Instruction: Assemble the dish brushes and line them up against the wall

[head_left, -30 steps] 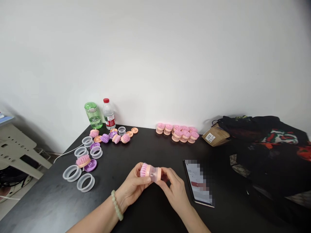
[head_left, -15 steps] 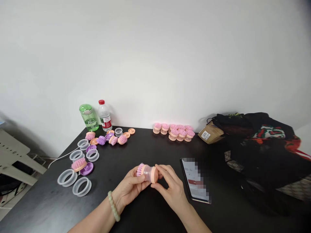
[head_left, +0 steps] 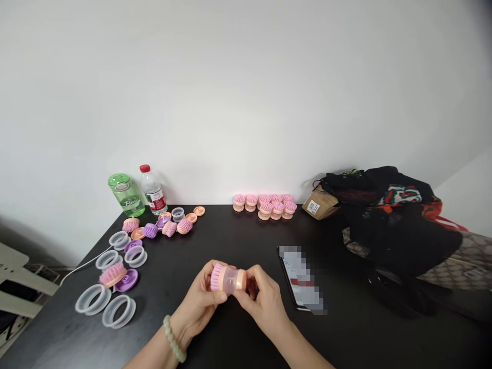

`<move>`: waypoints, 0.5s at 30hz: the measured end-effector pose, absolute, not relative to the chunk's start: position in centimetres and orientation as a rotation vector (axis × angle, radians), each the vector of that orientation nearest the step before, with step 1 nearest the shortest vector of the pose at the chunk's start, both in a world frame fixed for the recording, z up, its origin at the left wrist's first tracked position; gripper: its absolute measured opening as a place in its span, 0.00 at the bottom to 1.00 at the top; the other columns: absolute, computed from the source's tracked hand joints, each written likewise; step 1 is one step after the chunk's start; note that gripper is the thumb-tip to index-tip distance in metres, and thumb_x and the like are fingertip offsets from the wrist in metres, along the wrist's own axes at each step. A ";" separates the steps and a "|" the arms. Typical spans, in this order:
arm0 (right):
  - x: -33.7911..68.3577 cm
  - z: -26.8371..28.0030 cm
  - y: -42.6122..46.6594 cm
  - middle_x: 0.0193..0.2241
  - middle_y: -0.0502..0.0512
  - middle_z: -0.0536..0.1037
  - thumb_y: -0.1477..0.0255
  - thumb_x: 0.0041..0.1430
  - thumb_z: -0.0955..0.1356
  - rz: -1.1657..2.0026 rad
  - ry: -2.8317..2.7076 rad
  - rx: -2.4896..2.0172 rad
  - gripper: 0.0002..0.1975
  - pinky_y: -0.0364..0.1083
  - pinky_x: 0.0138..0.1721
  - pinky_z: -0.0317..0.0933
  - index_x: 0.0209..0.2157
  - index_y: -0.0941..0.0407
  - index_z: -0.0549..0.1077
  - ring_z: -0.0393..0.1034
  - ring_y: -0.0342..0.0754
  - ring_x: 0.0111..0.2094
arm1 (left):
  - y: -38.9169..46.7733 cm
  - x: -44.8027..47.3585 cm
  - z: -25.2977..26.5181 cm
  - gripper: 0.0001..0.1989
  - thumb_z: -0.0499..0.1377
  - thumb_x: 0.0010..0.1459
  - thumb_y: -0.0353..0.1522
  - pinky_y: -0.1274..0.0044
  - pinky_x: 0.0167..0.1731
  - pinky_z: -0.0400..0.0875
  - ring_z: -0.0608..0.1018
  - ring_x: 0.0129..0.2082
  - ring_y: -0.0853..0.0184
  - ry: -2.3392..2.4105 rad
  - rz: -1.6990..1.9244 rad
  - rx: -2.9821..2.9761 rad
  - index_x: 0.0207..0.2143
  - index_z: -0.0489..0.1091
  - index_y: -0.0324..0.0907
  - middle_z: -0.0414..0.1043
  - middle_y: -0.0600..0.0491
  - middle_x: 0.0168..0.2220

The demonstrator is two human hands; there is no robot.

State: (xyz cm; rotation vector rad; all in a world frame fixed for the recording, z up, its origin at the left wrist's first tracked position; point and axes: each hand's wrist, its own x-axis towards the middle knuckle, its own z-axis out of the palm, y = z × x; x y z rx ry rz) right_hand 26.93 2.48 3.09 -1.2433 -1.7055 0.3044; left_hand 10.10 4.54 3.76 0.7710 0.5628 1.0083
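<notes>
Brush (head_left: 228, 280) is located over the near part of the table (head_left: 215, 236), axis roughly horizontal, between left hand (head_left: 200, 294) and right hand (head_left: 265, 297), with its pink bristles (head_left: 216, 277) toward the left. Left hand: fingers curled around the bristled end, thumb laid along the lower side near the clear waist (head_left: 231, 281). Right hand: thumb and fingers pinching the peach base (head_left: 241, 280) at the opposite end. Handling, as judged from appearance: low weight, suited to fingertip control; bristles probably soft and yielding, hence a poor bearing surface; peach collar (head_left: 222, 280) and base likely stiff plastic. The clear waist appears smooth and thin-walled; it may slip when wet and could flex if squeezed hard. Recommended grip: collar on one side, base rim on the other, pressure even, bristles uncrushed
</notes>
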 end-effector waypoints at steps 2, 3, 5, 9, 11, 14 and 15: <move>27.0 3.3 2.5 0.21 0.45 0.67 0.66 0.58 0.66 0.369 -1.714 -1.259 0.10 0.40 0.21 0.57 0.26 0.53 0.62 0.63 0.42 0.20 | 4.5 10.1 3.8 0.27 0.77 0.37 0.32 0.77 0.40 0.68 0.75 0.38 0.65 0.596 1.040 0.859 0.42 0.74 0.41 0.76 0.51 0.39; 27.0 3.4 2.5 0.21 0.45 0.67 0.65 0.59 0.65 0.392 -1.719 -1.264 0.11 0.40 0.22 0.57 0.26 0.53 0.62 0.64 0.42 0.20 | 4.5 10.1 3.8 0.27 0.77 0.37 0.33 0.77 0.40 0.68 0.75 0.38 0.64 0.612 1.055 0.894 0.42 0.74 0.42 0.76 0.50 0.40; 27.1 3.6 2.5 0.21 0.46 0.68 0.62 0.61 0.63 0.434 -1.727 -1.261 0.12 0.40 0.23 0.58 0.26 0.53 0.62 0.65 0.43 0.21 | 4.4 10.0 3.7 0.27 0.77 0.38 0.33 0.75 0.41 0.69 0.75 0.40 0.63 0.641 1.079 0.957 0.42 0.74 0.43 0.76 0.49 0.42; 27.1 3.5 2.6 0.21 0.46 0.68 0.59 0.64 0.60 0.542 -1.717 -1.237 0.15 0.41 0.23 0.58 0.26 0.52 0.60 0.65 0.44 0.21 | 4.3 9.7 3.5 0.27 0.76 0.40 0.34 0.75 0.40 0.69 0.75 0.40 0.62 0.686 1.107 1.091 0.44 0.73 0.44 0.75 0.49 0.44; 27.2 3.4 2.7 0.21 0.46 0.68 0.58 0.65 0.59 0.603 -1.720 -1.228 0.16 0.41 0.23 0.57 0.26 0.52 0.60 0.65 0.44 0.21 | 4.4 9.6 3.5 0.27 0.76 0.41 0.34 0.75 0.40 0.70 0.75 0.40 0.62 0.700 1.111 1.140 0.44 0.73 0.44 0.75 0.49 0.45; 27.3 3.1 2.7 0.20 0.45 0.67 0.56 0.66 0.58 0.731 -1.707 -1.239 0.18 0.41 0.22 0.57 0.27 0.53 0.61 0.64 0.43 0.19 | 4.4 9.6 3.5 0.26 0.75 0.41 0.34 0.75 0.40 0.70 0.75 0.40 0.61 0.718 1.107 1.178 0.44 0.72 0.44 0.74 0.48 0.45; 27.2 3.0 2.8 0.19 0.44 0.66 0.55 0.66 0.58 0.798 -1.691 -1.244 0.18 0.41 0.21 0.57 0.28 0.53 0.61 0.64 0.43 0.18 | 4.4 9.6 3.5 0.26 0.75 0.42 0.34 0.74 0.40 0.70 0.75 0.40 0.61 0.722 1.105 1.186 0.44 0.72 0.44 0.74 0.48 0.45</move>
